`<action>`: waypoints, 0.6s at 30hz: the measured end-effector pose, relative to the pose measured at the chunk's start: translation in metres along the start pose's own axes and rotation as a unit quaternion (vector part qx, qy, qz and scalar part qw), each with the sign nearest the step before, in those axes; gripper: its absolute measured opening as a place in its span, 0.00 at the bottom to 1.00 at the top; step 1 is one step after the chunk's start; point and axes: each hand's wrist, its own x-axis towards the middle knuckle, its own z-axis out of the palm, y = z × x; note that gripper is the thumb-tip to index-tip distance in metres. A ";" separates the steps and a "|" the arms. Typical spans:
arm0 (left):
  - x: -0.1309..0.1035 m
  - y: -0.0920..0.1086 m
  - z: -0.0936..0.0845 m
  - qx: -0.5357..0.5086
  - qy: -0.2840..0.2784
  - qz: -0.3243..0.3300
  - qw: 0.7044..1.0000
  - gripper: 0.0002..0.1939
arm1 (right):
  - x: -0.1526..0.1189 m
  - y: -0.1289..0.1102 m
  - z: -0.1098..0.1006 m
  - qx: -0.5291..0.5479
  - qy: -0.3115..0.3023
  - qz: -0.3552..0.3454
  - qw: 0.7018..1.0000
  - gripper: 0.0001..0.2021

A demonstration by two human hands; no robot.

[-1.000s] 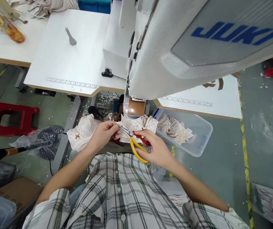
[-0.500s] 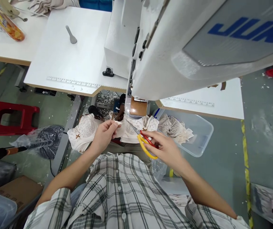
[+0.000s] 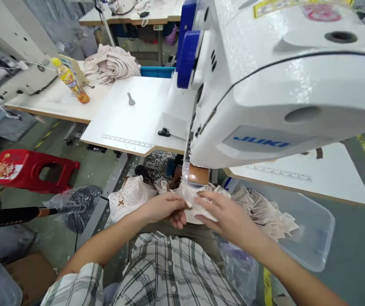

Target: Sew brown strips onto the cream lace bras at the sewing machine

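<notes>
A cream lace bra (image 3: pixel 131 194) with a small brown bow on its left cup lies across my lap, under the sewing machine's arm end (image 3: pixel 198 175). My left hand (image 3: pixel 166 208) is closed in a pinch on a pale edge or strap of the bra, its other fingers curled below. Just to the right, my right hand (image 3: pixel 222 214) hovers at the bra's other side with fingers stretched and apart. It holds nothing that I can see, and the scissors are out of sight. Part of the bra is hidden behind both hands.
A clear plastic bin (image 3: pixel 316 229) with bunched cream garments (image 3: pixel 265 208) stands at the right. The white sewing machine (image 3: pixel 284 93) looms over the worktable (image 3: pixel 125 114). A drink bottle (image 3: pixel 72 83) and folded fabric (image 3: pixel 110 63) are farther left. A red stool (image 3: pixel 32 172) stands on the floor.
The red-and-yellow scissors have left my right hand, which is now spread by the bra. My left hand keeps its pinch. The camera view has tilted up, showing more of the machine and room.
</notes>
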 end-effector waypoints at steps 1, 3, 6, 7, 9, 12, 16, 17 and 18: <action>-0.002 0.002 0.000 0.039 -0.019 -0.013 0.999 0.20 | 0.000 -0.009 0.012 0.029 -0.024 -0.041 0.998 0.13; -0.005 0.000 -0.002 0.127 0.024 0.028 0.991 0.19 | -0.001 -0.012 0.029 0.066 -0.033 -0.044 0.996 0.13; -0.003 -0.023 -0.006 0.217 0.249 0.198 0.923 0.14 | -0.005 0.007 0.034 0.134 0.033 0.130 0.982 0.08; 0.000 -0.035 -0.007 0.216 0.301 0.238 0.898 0.15 | -0.007 0.013 0.033 0.192 0.068 0.214 0.955 0.07; 0.013 -0.060 -0.002 0.154 0.281 0.249 0.914 0.23 | -0.008 0.018 0.030 0.351 0.133 0.355 0.856 0.10; 0.038 -0.086 0.022 -0.050 0.069 0.185 0.979 0.42 | -0.004 0.003 0.030 0.509 0.178 0.433 0.722 0.15; 0.047 -0.082 0.060 -0.219 0.051 0.199 0.954 0.56 | 0.007 -0.031 0.026 0.657 0.133 0.432 0.603 0.15; 0.043 -0.078 0.065 -0.220 0.081 0.212 0.949 0.59 | 0.010 -0.037 0.022 0.697 0.117 0.418 0.570 0.16; 0.037 -0.075 0.068 -0.202 0.105 0.215 0.950 0.60 | 0.012 -0.040 0.016 0.724 0.107 0.401 0.551 0.17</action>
